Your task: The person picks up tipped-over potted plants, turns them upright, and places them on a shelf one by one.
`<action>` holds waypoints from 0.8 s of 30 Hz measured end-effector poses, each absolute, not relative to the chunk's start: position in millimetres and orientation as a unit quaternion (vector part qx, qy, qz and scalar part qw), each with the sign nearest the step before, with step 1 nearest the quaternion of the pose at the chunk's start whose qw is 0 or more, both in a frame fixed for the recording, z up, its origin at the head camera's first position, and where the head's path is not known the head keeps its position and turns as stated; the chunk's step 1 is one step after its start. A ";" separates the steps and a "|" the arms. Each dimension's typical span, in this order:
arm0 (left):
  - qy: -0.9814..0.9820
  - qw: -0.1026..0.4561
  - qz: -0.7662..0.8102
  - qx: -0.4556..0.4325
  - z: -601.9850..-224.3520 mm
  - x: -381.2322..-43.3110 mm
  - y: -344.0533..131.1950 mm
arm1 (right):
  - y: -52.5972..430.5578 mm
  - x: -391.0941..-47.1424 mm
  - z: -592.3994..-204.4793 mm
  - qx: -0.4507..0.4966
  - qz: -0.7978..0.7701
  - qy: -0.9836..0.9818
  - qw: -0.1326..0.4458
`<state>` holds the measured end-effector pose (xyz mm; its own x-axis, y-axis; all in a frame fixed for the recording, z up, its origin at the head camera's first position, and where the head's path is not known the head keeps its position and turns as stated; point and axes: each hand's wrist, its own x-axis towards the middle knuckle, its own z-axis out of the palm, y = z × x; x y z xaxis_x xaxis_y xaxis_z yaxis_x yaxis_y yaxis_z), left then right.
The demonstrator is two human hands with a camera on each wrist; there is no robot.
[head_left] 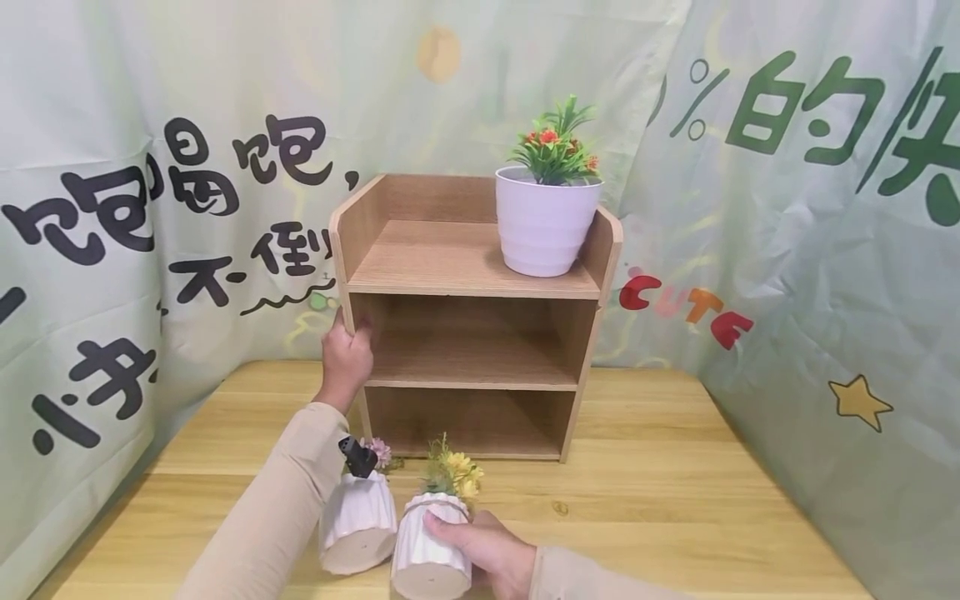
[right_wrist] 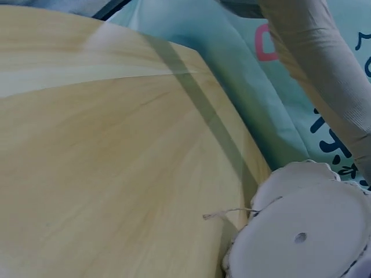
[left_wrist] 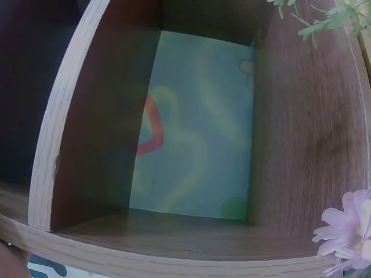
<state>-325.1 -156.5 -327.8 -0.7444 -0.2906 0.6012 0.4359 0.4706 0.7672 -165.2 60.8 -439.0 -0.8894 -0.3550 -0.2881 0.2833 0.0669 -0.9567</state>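
My left hand [head_left: 347, 360] grips the left side panel of a three-tier wooden shelf [head_left: 472, 258], its fingertips partly hidden at the panel's edge. My right hand [head_left: 491, 546] holds a white fluted pot [head_left: 431, 550] of yellow flowers [head_left: 459, 475], thumb across its front below the twine. The pot leans away, its pale base towards me. Close on its left, a second white fluted pot [head_left: 358, 521] with pink flowers [head_left: 381, 452] tilts the same way, partly behind my left sleeve. The right wrist view shows a round pot base [right_wrist: 307, 237] overlapping another.
A larger white pot [head_left: 547, 225] with red flowers and green leaves stands on the shelf's top tier, at the right. The shelf stands on a wooden table [head_left: 660, 500]. Printed cloth [head_left: 810, 275] hangs behind and at both sides.
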 end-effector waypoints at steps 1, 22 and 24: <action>-0.780 0.356 -0.512 -0.047 -328.1 -325.1 -156.3 | 60.4 -165.1 -438.4 -0.022 -0.679 0.696 0.232; -0.779 0.359 -0.512 -0.042 -329.3 -326.5 -156.6 | 69.1 -168.4 -440.1 -0.023 -0.719 0.656 0.230; -0.778 0.360 -0.513 -0.044 -329.2 -326.4 -156.2 | 71.4 -168.5 -440.3 -0.023 -0.721 0.654 0.231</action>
